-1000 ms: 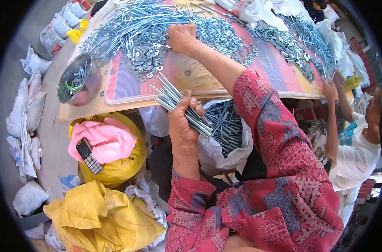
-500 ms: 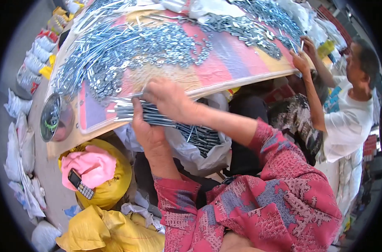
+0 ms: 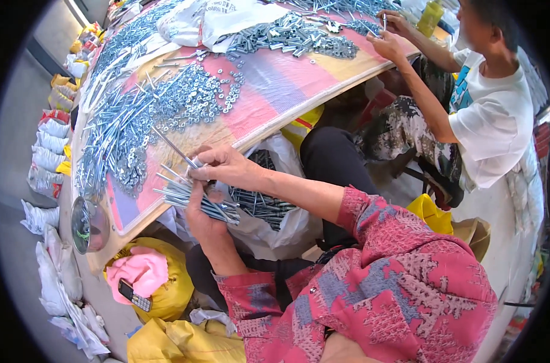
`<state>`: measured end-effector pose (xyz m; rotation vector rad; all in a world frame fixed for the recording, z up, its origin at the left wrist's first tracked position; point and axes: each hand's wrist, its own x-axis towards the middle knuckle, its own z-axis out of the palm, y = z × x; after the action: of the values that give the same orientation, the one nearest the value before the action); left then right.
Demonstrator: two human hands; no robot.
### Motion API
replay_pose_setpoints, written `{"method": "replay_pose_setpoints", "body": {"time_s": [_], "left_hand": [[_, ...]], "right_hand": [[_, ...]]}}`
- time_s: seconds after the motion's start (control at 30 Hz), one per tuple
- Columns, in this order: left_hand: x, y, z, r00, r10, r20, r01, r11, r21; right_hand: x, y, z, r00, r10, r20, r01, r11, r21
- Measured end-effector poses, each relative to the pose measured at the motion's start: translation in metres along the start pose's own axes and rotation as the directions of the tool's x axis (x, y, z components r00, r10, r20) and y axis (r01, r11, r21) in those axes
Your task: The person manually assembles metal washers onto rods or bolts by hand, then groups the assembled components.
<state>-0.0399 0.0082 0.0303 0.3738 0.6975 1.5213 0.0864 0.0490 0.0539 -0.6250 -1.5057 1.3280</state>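
My left hand (image 3: 207,221) is closed round a bundle of long silvery bolts (image 3: 181,195), held in front of the table edge. Just above the bundle, my right hand (image 3: 229,167) pinches a single long bolt (image 3: 173,145), which points up and left towards the table. A heap of small nuts and washers (image 3: 193,94) lies on the table beyond both hands, with loose long bolts (image 3: 114,124) spread to its left. Below my right forearm, an open white sack (image 3: 269,239) holds many more dark metal bolts (image 3: 266,209).
A striped cloth covers the table (image 3: 287,91); metal sleeves (image 3: 287,39) are piled farther back. At left are a metal bowl (image 3: 88,225) and a yellow sack (image 3: 175,284) bearing a pink cloth (image 3: 135,270) and keypad phone (image 3: 134,295). A co-worker (image 3: 487,115) handles metal parts at right.
The view has shifted. My right hand, blurred over the bundle before, now holds one bolt raised at a slant. My left hand keeps the bundle.
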Motion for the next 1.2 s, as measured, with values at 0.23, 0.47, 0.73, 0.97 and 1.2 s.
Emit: {"method": "replay_pose_setpoints", "body": {"time_s": [0.23,0.47,0.73,0.97,1.2], "left_hand": [[-0.002,-0.018,0.007,0.967,-0.078,0.242,0.077,0.997,0.013],[-0.005,-0.008,0.011,0.973,-0.097,0.209,0.067,0.987,0.143],[0.006,-0.029,0.012,0.949,-0.251,0.19,0.22,0.961,0.169],[0.001,-0.031,0.01,0.942,-0.314,0.12,0.294,0.942,0.161],[-0.003,-0.025,0.017,0.978,-0.211,0.001,0.195,0.907,0.374]], "right_hand": [[-0.014,-0.007,-0.017,0.983,0.169,0.069,-0.177,0.975,0.133],[0.03,-0.014,-0.077,0.993,-0.096,-0.062,0.066,0.924,-0.378],[0.177,0.044,-0.237,0.844,-0.208,-0.494,-0.465,0.173,-0.868],[0.186,0.056,-0.231,0.865,-0.146,-0.479,-0.468,0.106,-0.877],[0.124,0.032,-0.228,0.917,-0.123,-0.38,-0.085,0.87,-0.486]]}}
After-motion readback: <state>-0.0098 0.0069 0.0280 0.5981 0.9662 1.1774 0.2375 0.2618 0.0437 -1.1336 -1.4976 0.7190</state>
